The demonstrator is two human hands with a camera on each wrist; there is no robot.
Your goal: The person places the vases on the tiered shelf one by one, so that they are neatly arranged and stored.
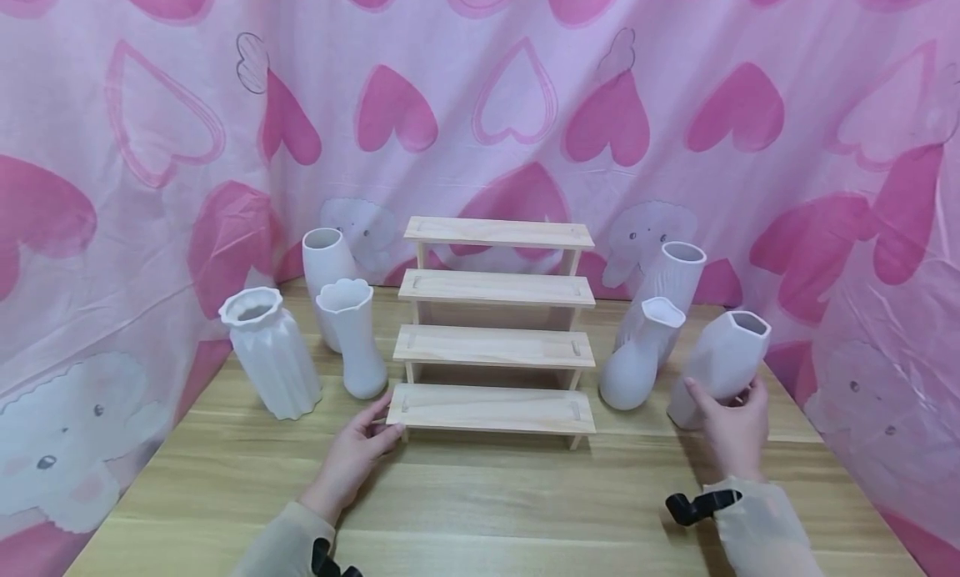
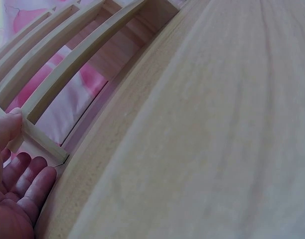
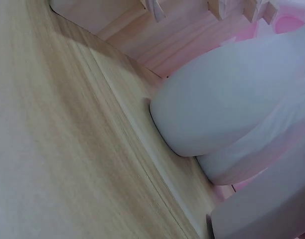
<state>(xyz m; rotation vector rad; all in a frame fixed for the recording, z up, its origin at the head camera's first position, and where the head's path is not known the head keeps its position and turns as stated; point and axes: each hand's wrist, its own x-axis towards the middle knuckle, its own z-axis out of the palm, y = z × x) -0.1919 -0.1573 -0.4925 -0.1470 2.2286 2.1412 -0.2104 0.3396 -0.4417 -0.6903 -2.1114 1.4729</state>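
A stepped wooden shelf [image 1: 491,408] stands mid-table. My left hand [image 1: 358,445] holds the left end of its lowest step; the left wrist view shows the thumb [image 2: 9,123] against the wood and the other fingers loosely curled below. At the right, my right hand [image 1: 735,431] grips a white faceted vase [image 1: 723,356] low on its body, thumb in front and fingers round the right side. The vase leans slightly right in the head view, its base at the table. In the right wrist view its lower part [image 3: 264,206] shows, but the hand does not.
Left of the shelf stand a pleated vase [image 1: 273,360], a scalloped-rim vase [image 1: 356,339] and a tall smooth vase [image 1: 324,264]. Right of it are a round-bellied vase [image 1: 633,368] and a ribbed vase [image 1: 675,281]. A pink heart-print curtain [image 1: 480,177] surrounds the wooden table [image 1: 525,510].
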